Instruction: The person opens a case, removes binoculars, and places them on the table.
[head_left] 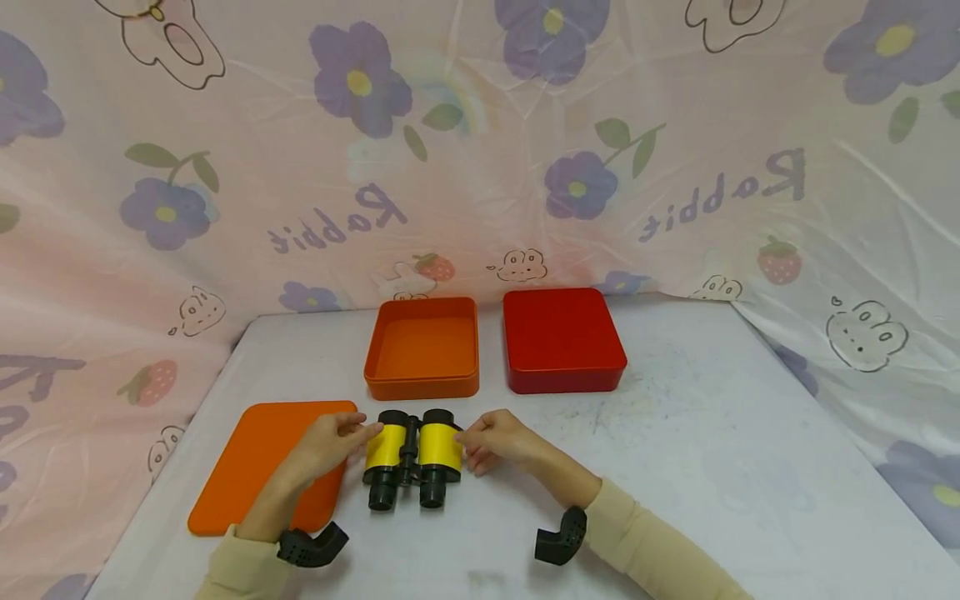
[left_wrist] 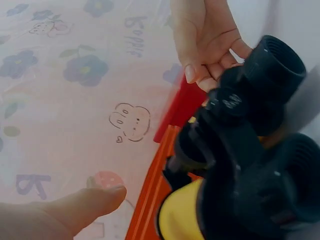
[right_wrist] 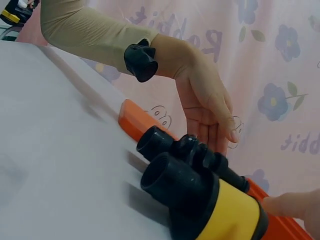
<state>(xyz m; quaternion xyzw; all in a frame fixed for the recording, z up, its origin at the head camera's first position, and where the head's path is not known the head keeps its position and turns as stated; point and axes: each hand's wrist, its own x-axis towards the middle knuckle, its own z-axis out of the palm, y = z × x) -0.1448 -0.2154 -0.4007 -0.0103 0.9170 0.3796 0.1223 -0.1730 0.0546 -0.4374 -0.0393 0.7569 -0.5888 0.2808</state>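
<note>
A pair of black and yellow binoculars (head_left: 441, 447) lies between the two hands in the head view, eyepieces toward the person. My left hand (head_left: 327, 446) is at the left barrel, its fingertips right at the yellow band. In the left wrist view its thumb (left_wrist: 97, 207) stretches out, apart from the binoculars. On the other side, my right hand (head_left: 504, 437) has its fingertips at the right barrel, the fingers loosely bent. One right-hand digit (right_wrist: 290, 204) points at the barrel's front end in the right wrist view. Neither hand wraps round the binoculars.
An orange flat lid (head_left: 258, 442) lies under the left forearm. Behind the binoculars stands an open orange box (head_left: 423, 388), with a red box (head_left: 564, 333) to its right. A printed cloth (head_left: 480, 167) hangs along the back of the white table (head_left: 712, 467).
</note>
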